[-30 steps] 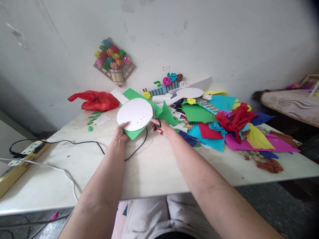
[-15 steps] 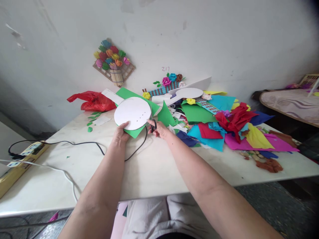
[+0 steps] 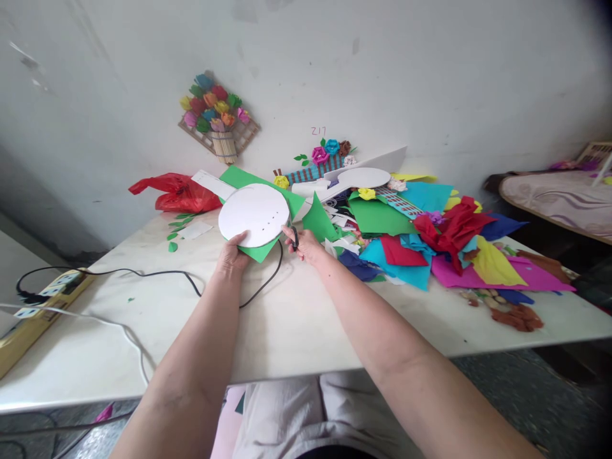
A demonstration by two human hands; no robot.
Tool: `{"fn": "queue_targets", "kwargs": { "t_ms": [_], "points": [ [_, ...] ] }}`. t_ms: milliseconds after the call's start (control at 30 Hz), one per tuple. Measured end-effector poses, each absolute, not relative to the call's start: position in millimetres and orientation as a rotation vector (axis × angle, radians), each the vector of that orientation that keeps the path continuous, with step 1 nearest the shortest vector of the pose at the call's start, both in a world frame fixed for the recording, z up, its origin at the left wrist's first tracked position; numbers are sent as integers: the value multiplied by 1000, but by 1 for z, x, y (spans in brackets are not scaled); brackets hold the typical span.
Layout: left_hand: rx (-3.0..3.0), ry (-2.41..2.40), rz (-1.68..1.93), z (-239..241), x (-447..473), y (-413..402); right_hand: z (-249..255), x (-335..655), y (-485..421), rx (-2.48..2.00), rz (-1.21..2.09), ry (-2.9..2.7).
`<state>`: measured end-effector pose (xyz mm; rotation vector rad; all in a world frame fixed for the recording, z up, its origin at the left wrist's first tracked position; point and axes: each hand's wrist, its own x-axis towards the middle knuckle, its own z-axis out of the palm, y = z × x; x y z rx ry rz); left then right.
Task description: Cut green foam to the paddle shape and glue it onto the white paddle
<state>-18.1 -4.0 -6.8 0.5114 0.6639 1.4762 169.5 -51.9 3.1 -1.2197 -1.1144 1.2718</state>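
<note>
1. The left hand [image 3: 233, 256] grasps the near edge of a white disc [image 3: 254, 214] together with the green sheet [image 3: 261, 250] beneath it. The thumb lies on top, so the two layers stay pressed together and lifted off the surface [image 3: 287, 319].
2. The disc hangs above the middle of the surface, tilted toward the camera; a row of small holes shows near its right side.
3. The right hand [image 3: 306, 245] is clenched on black scissors [image 3: 294, 237], fingers through the loops. The blades meet the green sheet at the disc's right rim, seemingly so the disc's edge serves as a guide.
4. A black cable [image 3: 191, 280] runs from a power strip [image 3: 52, 290] at the left edge to just under the hands.
5. A heap of coloured paper [image 3: 430, 245] fills the right half toward the far edge, within the right hand's reach.
6. A red bag [image 3: 179, 192] lies at the far left, with green leaf cut-outs [image 3: 174, 236] beside it.
7. A paper-flower piece [image 3: 217, 115] hangs on the wall.
</note>
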Motion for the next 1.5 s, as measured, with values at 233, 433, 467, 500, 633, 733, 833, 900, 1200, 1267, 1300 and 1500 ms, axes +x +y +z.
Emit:
{"fn": "queue_targets", "kwargs": {
  "t_ms": [233, 433, 467, 500, 633, 733, 833, 900, 1200, 1267, 1300, 1500],
  "points": [
    [495, 722, 1508, -5, -18, -6, 2, 178, -49, -1291, 1147, -1158],
    [502, 742, 1513, -4, -18, -7, 5, 185, -51, -1279, 1214, -1107],
    [518, 741, 1504, -4, -18, -7, 5, 187, -51, -1281, 1244, -1105],
    [535, 744, 1493, -4, -18, -7, 5, 189, -51, -1279, 1273, -1104],
    [561, 786, 1464, -4, -17, -8, 2, 193, -49, -1246, 1341, -1100],
    [571, 784, 1476, -4, -16, -8, 1, 191, -48, -1235, 1339, -1087],
    [617, 744, 1500, -6, -16, -7, 1, 185, -47, -1232, 1284, -1042],
    [659, 713, 1514, -8, -16, -6, 1, 181, -47, -1215, 1256, -1007],
    [664, 737, 1496, -8, -15, -6, 2, 171, -48, -1117, 1302, -846],
    [675, 733, 1499, -9, -15, -5, 3, 168, -49, -1076, 1326, -834],
    [676, 728, 1502, -10, -14, -5, 4, 166, -50, -1057, 1329, -832],
    [607, 568, 1465, -3, -8, -15, 5, 160, -50, -910, 1309, -777]
  ]
}}
